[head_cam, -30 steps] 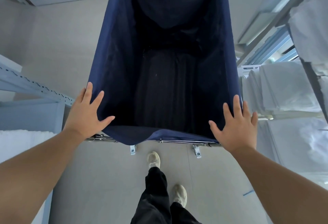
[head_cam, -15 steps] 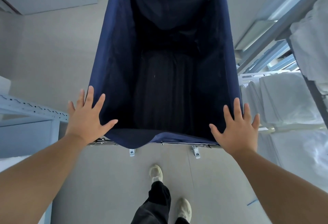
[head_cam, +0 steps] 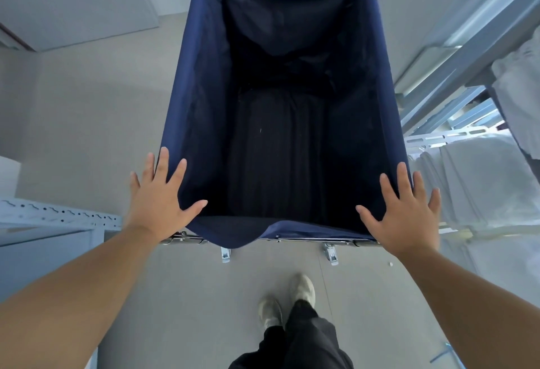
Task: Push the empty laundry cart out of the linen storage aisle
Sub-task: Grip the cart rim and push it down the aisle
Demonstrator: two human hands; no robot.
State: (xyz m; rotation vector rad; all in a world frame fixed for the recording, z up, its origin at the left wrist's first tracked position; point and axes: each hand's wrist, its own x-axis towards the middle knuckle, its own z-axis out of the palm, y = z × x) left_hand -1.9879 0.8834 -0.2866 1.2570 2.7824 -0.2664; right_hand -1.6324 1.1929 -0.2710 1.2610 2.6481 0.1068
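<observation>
A deep laundry cart [head_cam: 193, 99] of navy blue cloth on a metal frame fills the middle of the view, its dark inside empty. My left hand [head_cam: 159, 199] presses flat on the near left corner of its rim, fingers spread and straight. My right hand [head_cam: 404, 213] presses the same way on the near right corner. Two metal clamps of the frame show under the near edge. My feet in pale shoes stand on the grey floor behind the cart.
Grey metal shelving [head_cam: 455, 76] with stacked white linen [head_cam: 482, 175] runs close along the right. The end of a perforated shelf rail [head_cam: 58, 216] juts in at the left. Open grey floor [head_cam: 87, 111] lies left of the cart, with a pale wall panel [head_cam: 73, 0] beyond.
The cart and I have rolled forward: the left shelf end and the linen stacks on the right have slid back toward me. Both hands stay flat on the rim.
</observation>
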